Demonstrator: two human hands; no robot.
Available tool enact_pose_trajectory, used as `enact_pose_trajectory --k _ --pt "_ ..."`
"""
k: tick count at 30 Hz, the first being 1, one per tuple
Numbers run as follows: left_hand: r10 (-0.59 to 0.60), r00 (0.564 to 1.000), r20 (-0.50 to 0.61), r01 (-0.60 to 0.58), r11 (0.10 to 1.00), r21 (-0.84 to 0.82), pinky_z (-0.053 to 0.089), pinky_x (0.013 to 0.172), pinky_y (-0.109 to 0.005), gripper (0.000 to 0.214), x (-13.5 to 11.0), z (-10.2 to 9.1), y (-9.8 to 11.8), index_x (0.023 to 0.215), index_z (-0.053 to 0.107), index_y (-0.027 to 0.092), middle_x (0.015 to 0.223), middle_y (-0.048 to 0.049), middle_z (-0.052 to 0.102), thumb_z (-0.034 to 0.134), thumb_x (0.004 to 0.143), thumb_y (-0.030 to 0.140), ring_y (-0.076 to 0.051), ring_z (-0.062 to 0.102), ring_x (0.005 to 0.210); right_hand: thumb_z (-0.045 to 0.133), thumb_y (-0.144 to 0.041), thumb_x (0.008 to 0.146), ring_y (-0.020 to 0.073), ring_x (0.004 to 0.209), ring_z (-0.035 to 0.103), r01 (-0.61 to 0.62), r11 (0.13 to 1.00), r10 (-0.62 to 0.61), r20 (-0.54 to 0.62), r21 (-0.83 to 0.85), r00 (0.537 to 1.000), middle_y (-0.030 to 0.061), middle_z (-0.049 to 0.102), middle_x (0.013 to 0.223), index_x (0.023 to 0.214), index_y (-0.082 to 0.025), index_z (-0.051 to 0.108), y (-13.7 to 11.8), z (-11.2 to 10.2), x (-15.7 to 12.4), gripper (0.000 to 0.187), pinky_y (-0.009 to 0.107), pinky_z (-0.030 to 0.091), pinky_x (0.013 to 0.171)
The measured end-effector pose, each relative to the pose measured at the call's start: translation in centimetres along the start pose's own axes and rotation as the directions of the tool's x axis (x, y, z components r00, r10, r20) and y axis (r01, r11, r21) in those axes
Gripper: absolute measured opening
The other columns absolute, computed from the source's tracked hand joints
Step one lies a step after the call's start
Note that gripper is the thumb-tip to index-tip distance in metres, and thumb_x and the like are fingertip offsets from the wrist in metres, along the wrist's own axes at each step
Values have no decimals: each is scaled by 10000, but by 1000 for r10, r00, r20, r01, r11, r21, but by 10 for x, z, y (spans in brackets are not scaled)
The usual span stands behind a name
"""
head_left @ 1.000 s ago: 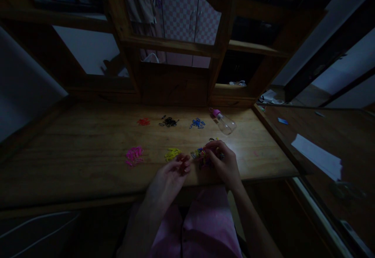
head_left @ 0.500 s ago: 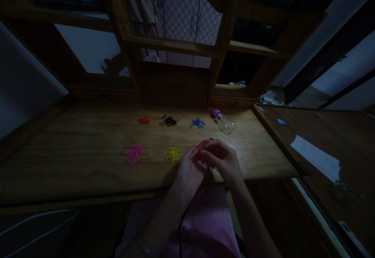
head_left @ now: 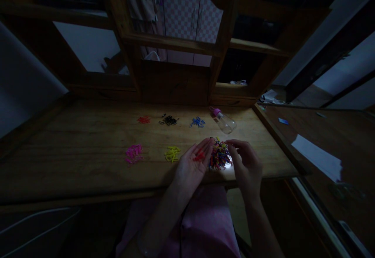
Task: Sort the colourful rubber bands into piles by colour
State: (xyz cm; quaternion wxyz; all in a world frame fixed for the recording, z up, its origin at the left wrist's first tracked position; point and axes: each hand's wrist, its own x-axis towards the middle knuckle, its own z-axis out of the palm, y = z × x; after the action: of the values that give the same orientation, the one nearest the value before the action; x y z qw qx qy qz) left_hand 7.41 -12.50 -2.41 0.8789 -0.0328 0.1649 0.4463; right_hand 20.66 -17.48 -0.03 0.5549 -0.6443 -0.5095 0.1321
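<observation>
My left hand (head_left: 193,166) is turned palm up beside the mixed pile, its fingers stretched out and slightly cupped. Several red paper clips (head_left: 199,155) lie across its fingers and palm. The mixed pile of coloured paper clips (head_left: 219,157) rests on the wooden desk, touching or close by both hands. At the pile's upper right edge, my right hand (head_left: 246,164) has thumb and forefinger drawn together. What they pinch, if anything, is too small to make out.
Sorted heaps of paper clips lie on the desk (head_left: 96,144): red (head_left: 143,120), black (head_left: 170,120), blue (head_left: 197,122), pink (head_left: 134,153) and yellow (head_left: 172,153). A clear bottle (head_left: 226,123) with a pink cap lies behind the mixed pile. White paper (head_left: 318,158) is on the right-hand surface.
My right hand has moved right, from over my left palm to the edge of the mixed pile. My left palm and the red paper clips in it are now uncovered.
</observation>
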Motion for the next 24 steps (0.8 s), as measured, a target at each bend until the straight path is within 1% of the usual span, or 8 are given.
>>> enact_pose_trajectory --k 3,6,8,9,11,15,19,24 --pt "28 998 -54 -29 999 -18 591 851 -288 357 -2 -1 14 1176 577 -3 1119 -216 670 346 928 107 -252 617 1131 562 -309 894 184 863 623 -47 999 47 -45 -1 998 45 669 962 960 -209 648 10 -10 1 147 305 487 747" --pt "182 965 -190 -180 983 27 609 754 -264 324 0 -4 59 1060 608 32 963 -164 699 317 924 68 -203 685 973 582 -318 884 189 877 632 -76 997 75 -40 -24 996 43 674 956 984 -211 647 19 -21 0 160 310 488 759" --pt "361 902 -237 -349 933 92 600 683 -244 312 5 -6 105 977 608 76 835 -102 685 301 921 58 -151 690 817 589 -321 881 180 837 634 -85 995 84 -32 -43 996 38 673 932 997 -211 644 23 -27 -2 169 302 488 738" --pt "449 869 -208 -426 893 147 587 662 -234 290 8 -8 131 947 600 93 806 -83 671 313 918 66 -129 673 766 588 -322 882 171 803 631 -90 995 89 -30 -45 996 34 670 915 1003 -210 641 25 -28 -3 174 296 487 717" --pt "619 762 -189 -566 779 270 553 627 -214 261 17 -11 179 868 578 100 734 -60 634 321 915 95 -108 632 694 583 -326 886 152 731 614 -99 994 98 -32 -42 995 26 662 879 1008 -207 636 29 -30 -4 179 281 482 673" --pt "734 655 -177 -636 663 395 510 715 -225 383 44 -19 245 864 608 93 780 -82 637 258 940 228 -122 615 769 577 -329 890 143 723 603 -102 994 102 -20 -29 995 18 654 862 996 -208 636 31 -26 -5 172 269 478 664" --pt "802 585 -120 -573 514 638 471 800 -280 524 72 -33 262 808 641 119 853 -112 669 177 940 323 -160 612 852 581 -331 886 140 710 601 -96 995 96 6 -3 995 14 651 849 983 -209 638 26 -20 -5 166 260 480 648" --pt "797 602 41 -566 390 726 375 1007 -368 553 91 -47 258 807 662 118 935 -131 691 192 921 386 -211 604 1041 584 -331 886 119 645 576 -77 997 77 3 -13 997 1 643 825 992 -219 635 22 -23 -6 162 240 465 595"
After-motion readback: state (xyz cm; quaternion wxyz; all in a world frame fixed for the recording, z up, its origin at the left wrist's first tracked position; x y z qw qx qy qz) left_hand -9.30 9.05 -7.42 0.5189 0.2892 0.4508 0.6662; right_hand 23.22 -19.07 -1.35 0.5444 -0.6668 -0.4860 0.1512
